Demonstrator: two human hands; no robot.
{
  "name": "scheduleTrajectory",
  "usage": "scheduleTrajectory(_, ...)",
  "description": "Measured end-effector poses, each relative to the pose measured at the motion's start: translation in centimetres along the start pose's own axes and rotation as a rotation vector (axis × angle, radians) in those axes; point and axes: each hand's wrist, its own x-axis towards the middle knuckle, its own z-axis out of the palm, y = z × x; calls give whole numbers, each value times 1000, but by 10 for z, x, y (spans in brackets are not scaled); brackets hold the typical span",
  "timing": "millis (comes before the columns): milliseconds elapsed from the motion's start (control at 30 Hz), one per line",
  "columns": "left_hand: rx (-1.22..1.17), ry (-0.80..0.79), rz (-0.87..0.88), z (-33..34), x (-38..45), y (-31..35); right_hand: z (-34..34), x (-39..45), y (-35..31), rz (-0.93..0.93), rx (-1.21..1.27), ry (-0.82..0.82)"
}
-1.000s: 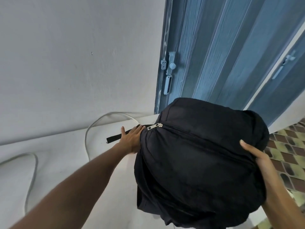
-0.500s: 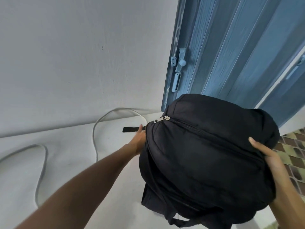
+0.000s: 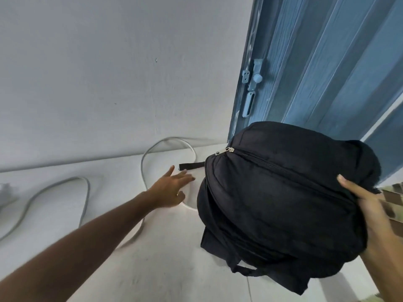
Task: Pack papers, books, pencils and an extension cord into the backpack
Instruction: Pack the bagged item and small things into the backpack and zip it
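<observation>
A bulging black backpack (image 3: 283,199) stands on the white table (image 3: 152,269) at the right, zipped shut with its silver zipper pull (image 3: 224,151) at the top left. My right hand (image 3: 368,205) grips the backpack's right side. My left hand (image 3: 172,188) hovers just left of the backpack with fingers spread, apart from the fabric. A black strap end (image 3: 192,165) sticks out past my left fingers. A white extension cord (image 3: 144,171) loops over the table under and behind my left hand.
A white wall rises behind the table. A blue panelled door (image 3: 327,62) with a bolt latch (image 3: 253,83) stands at the back right. Patterned floor tiles (image 3: 394,201) show at the right edge. A white object (image 3: 5,192) lies at the far left edge.
My left hand has let go of the backpack's left side and drawn away to the left, fingers spread. My right hand still holds the bag.
</observation>
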Motion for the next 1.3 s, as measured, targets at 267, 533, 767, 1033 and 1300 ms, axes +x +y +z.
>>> scheduleTrajectory(267,50,-90,-149,-10,-84,-42,33,-7,24,173,19,-37)
scheduleTrajectory(533,144,-163,-369,-23,-163,-74,29,-8,24,215,-24,-114)
scheduleTrajectory(767,-115,91,-329,-21,-158,-34,29,-9,33,227,-10,-116)
scheduleTrajectory(1033,100,-30,-90,33,-153,52,24,-14,41,203,-105,-115)
scheduleTrajectory(1300,-106,140,-69,17,-195,29,15,21,50,223,-247,-34)
